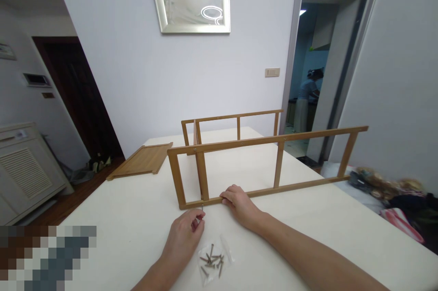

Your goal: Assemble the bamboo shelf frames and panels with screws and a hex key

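Observation:
A wooden shelf frame (239, 144) stands on its long side on the table, two ladder-like sides joined by a board (199, 172) near the left end. My right hand (241, 206) is closed on the lower rail of the near side, right of that board. My left hand (186, 231) pinches a small, thin screw (202, 209), upright against the same rail below the board joint; the fingers partly hide it. Just in front of my hands, several screws (212, 261) lie on a clear plastic bag (205, 278).
A flat slatted wooden panel (142, 161) lies at the table's left edge. The white table (137, 218) reaches towards the wall. Bags and cloth items (393, 190) are piled beyond its right edge. A person (306, 99) stands in the room behind the doorway.

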The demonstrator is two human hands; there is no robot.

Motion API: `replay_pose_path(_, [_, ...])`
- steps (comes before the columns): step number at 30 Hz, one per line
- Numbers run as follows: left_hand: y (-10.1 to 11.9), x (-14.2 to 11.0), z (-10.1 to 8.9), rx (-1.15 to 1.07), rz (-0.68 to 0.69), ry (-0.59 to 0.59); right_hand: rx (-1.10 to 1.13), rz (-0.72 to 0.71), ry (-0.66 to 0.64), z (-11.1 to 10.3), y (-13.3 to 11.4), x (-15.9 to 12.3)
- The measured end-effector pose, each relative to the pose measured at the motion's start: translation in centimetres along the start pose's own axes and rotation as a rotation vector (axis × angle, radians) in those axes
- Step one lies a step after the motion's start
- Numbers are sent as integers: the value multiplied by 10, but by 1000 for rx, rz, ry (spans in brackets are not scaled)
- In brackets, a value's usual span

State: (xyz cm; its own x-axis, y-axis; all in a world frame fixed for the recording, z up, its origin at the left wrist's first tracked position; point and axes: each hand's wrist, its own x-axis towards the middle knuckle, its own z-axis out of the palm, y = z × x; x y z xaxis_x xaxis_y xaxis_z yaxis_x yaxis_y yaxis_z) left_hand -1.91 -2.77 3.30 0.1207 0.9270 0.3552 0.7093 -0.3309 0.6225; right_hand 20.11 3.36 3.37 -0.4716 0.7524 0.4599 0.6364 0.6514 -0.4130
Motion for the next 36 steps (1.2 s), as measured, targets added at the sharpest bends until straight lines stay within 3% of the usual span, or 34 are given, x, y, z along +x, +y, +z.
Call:
replay_pose_path(10, [-1,-2,-1,77,31,-44,4,2,0,-3,-4,0])
replay_pose_path(24, [10,-2,-7,64,-51,-105,-1,-9,15,-2,-4,0])
replay_pose_path(36, [3,-3,-5,171,55,-135,-1,-18,20,0,1,0])
